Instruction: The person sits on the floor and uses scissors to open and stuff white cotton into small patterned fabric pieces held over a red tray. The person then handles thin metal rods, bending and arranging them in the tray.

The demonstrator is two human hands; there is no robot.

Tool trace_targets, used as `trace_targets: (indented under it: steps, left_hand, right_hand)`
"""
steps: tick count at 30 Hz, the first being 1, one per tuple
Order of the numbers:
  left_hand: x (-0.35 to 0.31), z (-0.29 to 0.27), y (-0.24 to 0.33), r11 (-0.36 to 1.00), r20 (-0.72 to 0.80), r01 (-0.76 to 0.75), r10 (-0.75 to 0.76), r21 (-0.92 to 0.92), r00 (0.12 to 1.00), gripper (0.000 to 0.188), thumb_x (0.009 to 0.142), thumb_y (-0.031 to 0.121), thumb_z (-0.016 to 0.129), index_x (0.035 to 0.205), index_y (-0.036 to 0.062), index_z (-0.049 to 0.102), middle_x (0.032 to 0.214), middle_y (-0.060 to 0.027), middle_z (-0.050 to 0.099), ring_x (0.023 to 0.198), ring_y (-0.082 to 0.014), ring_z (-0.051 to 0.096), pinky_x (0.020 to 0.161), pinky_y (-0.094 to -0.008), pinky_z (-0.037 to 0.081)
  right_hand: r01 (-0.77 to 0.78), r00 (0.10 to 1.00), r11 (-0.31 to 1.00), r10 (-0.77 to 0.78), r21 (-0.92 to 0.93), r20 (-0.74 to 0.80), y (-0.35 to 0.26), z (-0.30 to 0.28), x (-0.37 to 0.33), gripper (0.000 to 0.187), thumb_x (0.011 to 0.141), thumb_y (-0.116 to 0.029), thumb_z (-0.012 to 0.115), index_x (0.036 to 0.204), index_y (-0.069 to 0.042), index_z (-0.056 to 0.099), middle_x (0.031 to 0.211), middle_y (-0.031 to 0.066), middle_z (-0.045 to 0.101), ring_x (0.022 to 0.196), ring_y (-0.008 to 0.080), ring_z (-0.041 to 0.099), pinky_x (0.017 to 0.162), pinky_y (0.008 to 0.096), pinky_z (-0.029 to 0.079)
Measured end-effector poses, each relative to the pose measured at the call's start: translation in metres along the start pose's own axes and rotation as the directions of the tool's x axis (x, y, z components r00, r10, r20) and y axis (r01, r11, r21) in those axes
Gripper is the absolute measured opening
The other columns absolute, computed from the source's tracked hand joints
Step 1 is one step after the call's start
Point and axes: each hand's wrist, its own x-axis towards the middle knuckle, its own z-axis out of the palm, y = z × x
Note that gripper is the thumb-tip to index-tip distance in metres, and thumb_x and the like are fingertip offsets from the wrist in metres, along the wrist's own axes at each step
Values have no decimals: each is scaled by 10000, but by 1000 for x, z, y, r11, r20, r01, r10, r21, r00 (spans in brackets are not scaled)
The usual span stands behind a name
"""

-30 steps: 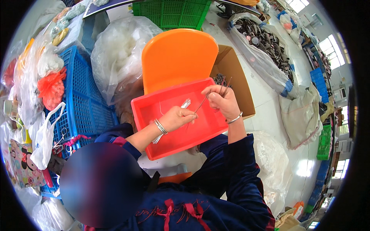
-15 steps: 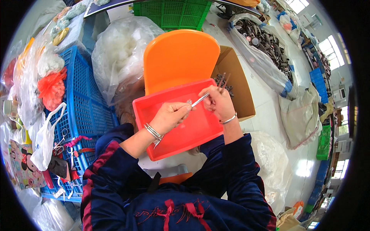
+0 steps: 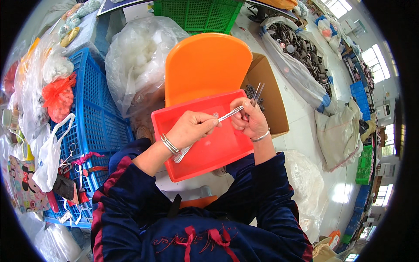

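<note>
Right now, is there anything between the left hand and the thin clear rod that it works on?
Nothing visible. The left hand already pinches the thin clear rod at its near end, and the right hand grips its far end above the red tray.

From my feed I see a pale, glossy floor (image 3: 305, 126) to the right of the hands, catching daylight from windows (image 3: 377, 65) far off on that side. An orange chair (image 3: 205, 65) stands just beyond the hands. Blue crates (image 3: 94, 118) sit to their left, a green crate (image 3: 196, 15) farther ahead, and bulging clear bags (image 3: 135, 56) between them.
</note>
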Motion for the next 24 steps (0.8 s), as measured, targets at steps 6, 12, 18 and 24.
trace_targets:
  steps: [6,12,18,24]
  left_hand:
    - [4,-3,0,997,-78,-14,19,71,997,260,950,213,564,925,-12,693,633,46,509,535,-25,412,483,-205,361]
    - [6,-11,4,988,-3,146,-146,-51,989,246,932,200,554,942,-1,695,656,12,573,523,-53,500,481,-212,424]
    - [9,-18,5,969,66,216,-210,-119,976,211,928,148,574,905,-30,687,670,-40,628,531,-89,568,506,-199,453]
    - [9,-21,3,958,88,244,-233,-150,969,197,919,137,585,915,-29,691,673,-42,632,542,-91,578,511,-198,460]
  right_hand:
    - [17,977,991,-45,-132,-211,2,12,0,268,977,-228,538,1007,21,633,723,25,575,424,52,331,399,227,262]
    - [-98,926,954,-17,-284,-377,7,31,4,177,928,-149,613,938,21,662,698,12,602,448,32,362,401,200,269]
    - [-83,914,949,-49,-304,-402,7,25,8,171,931,-137,607,911,25,656,681,19,583,446,38,353,420,200,285]
    - [-41,907,952,-91,-302,-412,2,23,10,172,928,-139,614,899,27,653,674,19,578,438,37,352,419,202,302]
